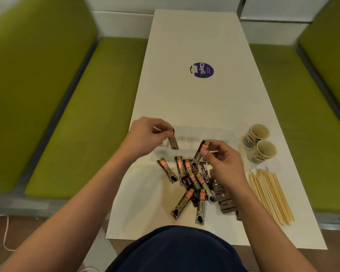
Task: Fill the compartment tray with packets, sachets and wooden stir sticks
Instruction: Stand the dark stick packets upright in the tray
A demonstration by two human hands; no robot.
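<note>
Clear plastic tray (186, 130): blurred; sat on the white table (204, 99) between the two hands, just past their fingertips.
Left hand (145, 134): pinched a dark sachet (173, 142) by its top end, long axis near upright, free end pointing down over the tray.
Right hand (224, 161): pinched a second sachet (201, 151) at its orange-labelled end, long axis slanting down and left.
Loose sachets (192, 183): heaped just left of the right wrist, pointing every way.
Brown packets (225, 202): under that wrist.
Wooden stir sticks (271, 195): right of it, roughly parallel.
Paper cups (260, 142): two, beyond the sticks.
</note>
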